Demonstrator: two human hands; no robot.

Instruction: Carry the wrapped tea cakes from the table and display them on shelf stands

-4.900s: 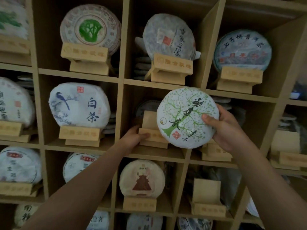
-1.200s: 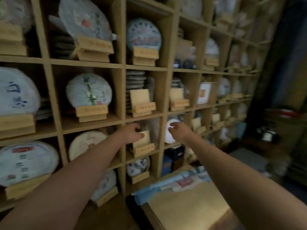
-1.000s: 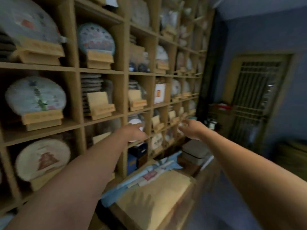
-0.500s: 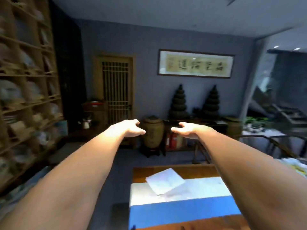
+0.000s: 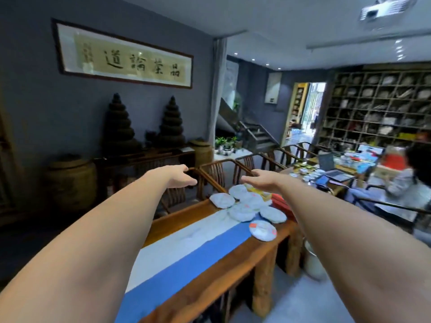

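Several white paper-wrapped tea cakes (image 5: 243, 207) lie in a loose pile at the far end of a long wooden table (image 5: 177, 220). One cake with a red label (image 5: 262, 230) sits apart, nearest the table's right edge. Both my arms reach forward over the table. My left hand (image 5: 178, 177) is empty, fingers relaxed, left of the pile and above it. My right hand (image 5: 258, 180) is empty too, fingers straight, hovering just above the far cakes. The shelf with the stands is out of view.
A blue and white runner (image 5: 193, 248) covers the table top. Wooden chairs (image 5: 217, 171) line its far side. A seated person (image 5: 405, 183) is at another table (image 5: 335, 169) on the right, before a wall of shelves (image 5: 377, 106). Large jars (image 5: 70, 180) stand along the left wall.
I placed the green-tree cake on its shelf stand, then turned right away from the shelves. The table and its pile of cakes came into view, and both empty hands now reach toward it.
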